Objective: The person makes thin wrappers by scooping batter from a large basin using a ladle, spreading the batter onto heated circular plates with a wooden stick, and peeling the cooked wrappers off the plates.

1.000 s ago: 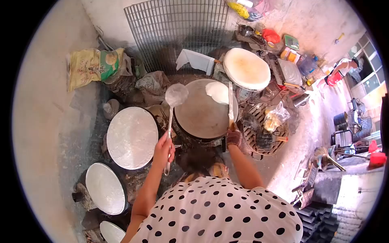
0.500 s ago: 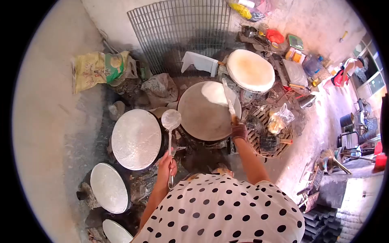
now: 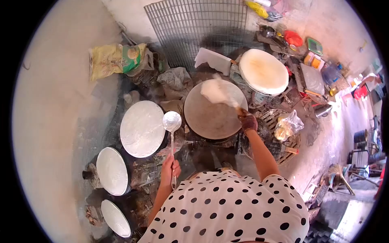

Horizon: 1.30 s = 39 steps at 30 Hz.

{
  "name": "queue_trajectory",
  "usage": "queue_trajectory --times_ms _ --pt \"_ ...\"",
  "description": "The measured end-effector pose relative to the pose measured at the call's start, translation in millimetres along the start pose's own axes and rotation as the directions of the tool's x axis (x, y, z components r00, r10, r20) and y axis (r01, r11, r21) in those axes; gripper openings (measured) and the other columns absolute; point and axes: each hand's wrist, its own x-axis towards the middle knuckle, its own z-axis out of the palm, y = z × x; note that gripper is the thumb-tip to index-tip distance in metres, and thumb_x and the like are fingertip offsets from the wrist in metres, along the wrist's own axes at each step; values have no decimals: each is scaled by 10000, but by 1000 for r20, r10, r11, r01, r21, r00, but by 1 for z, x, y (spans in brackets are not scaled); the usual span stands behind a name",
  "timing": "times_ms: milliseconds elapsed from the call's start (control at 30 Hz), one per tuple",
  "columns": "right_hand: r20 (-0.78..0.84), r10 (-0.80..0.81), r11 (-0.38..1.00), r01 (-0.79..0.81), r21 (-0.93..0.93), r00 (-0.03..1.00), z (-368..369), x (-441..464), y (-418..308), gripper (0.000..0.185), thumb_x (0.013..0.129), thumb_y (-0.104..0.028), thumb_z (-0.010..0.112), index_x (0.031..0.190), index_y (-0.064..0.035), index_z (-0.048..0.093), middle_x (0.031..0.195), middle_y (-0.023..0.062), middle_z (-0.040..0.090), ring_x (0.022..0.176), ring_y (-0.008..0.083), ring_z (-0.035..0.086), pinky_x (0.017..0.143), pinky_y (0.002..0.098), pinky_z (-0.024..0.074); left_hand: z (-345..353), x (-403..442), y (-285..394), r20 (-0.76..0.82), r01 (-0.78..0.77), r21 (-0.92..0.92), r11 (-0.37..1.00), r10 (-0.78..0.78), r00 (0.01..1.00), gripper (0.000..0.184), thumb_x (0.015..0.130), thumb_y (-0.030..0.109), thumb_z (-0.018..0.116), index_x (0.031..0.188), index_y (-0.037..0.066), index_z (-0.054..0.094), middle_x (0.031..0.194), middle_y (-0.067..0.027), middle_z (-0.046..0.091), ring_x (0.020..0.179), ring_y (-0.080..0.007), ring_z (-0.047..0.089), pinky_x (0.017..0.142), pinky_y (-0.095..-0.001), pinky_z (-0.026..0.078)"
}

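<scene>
My left hand (image 3: pixel 168 169) is closed around the handle of a metal ladle (image 3: pixel 172 120). Its round bowl, coated in white, is up beside the nearest griddle. In my right hand (image 3: pixel 248 120), which wears a dark glove, is the handle of a long flat spreader (image 3: pixel 234 102). Motion blurs its blade over the far side of the round griddle (image 3: pixel 214 123). There, a patch of white batter (image 3: pixel 213 91) lies on the brown surface; the rest of that surface is bare.
Three white-covered round griddles (image 3: pixel 142 128) run down the left side. A stack of round flatbreads (image 3: pixel 264 72) stands at the back right. Right of my arm, a plastic bag (image 3: pixel 288 124) rests on a slatted round rack (image 3: pixel 269 117). A wire grid (image 3: pixel 198 32) leans against the back wall.
The spreader has swung left across the batter and its blade is now blurred. My right hand stays at the griddle's right edge. My left hand still holds the ladle. The view has shifted slightly.
</scene>
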Motion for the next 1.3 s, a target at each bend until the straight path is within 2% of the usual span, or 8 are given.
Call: queue_trajectory --times_ms 267,500,633,733,833,933,1167,1300 --pt "257 18 854 119 -507 966 50 21 -46 434 888 -409 498 1296 -264 521 1221 76 589 1121 251 570 920 384 467 24 -21 -20 -123 5 -79 997 -14 992 370 1006 247 377 1361 146 395 595 33 388 361 -73 330 343 -247 317" --pt "281 -189 955 242 -169 941 -16 23 -27 430 892 -406 495 1299 -271 518 1212 87 600 1075 266 594 891 391 484 28 -39 -32 -145 -76 -149 986 54 988 368 1013 240 380 1367 140 387 608 42 387 375 -50 343 333 -223 299" --pt "225 72 945 5 -326 972 -10 13 -58 378 894 -340 493 1250 -238 570 1176 107 618 1029 268 616 835 396 510 29 -44 -38 -175 -59 -127 990 36 984 363 1016 246 367 1365 144 390 607 43 387 372 -51 344 338 -232 297" --pt "355 -259 592 438 -676 898 57 42 -4 373 880 -381 518 1229 -266 585 1123 118 640 1014 276 621 829 377 499 30 -43 -41 -202 -37 -155 987 5 979 367 1009 247 383 1362 146 396 597 34 381 372 -66 336 347 -244 310" --pt "401 -317 913 391 -118 860 23 32 -2 393 877 -370 525 1250 -256 572 1141 95 640 1003 272 624 828 363 495 26 -42 -45 -187 -33 -194 981 -4 982 362 1009 247 385 1358 152 401 597 35 381 372 -65 326 347 -247 298" --pt "328 -185 980 197 -5 926 -7 42 -3 426 872 -370 528 1283 -260 541 1163 107 626 1011 304 616 845 381 490 24 -40 -45 -189 -35 -171 985 2 982 358 1009 248 385 1355 158 406 596 37 380 374 -64 324 353 -248 298" --pt "441 -17 870 231 -436 897 -22 1 -85 444 857 -390 539 1279 -253 536 1142 125 628 1023 330 608 877 408 484 19 -32 -43 -187 -14 -190 982 -22 982 346 1017 281 366 1337 166 430 607 51 399 382 -54 350 363 -239 310" --pt "487 -338 866 469 -174 805 2 38 14 485 846 -375 559 1320 -294 496 1114 134 640 1003 316 621 870 418 492 15 -29 -45 -185 -37 -164 986 6 983 346 1015 278 375 1336 164 433 595 57 392 380 -49 351 362 -234 309"
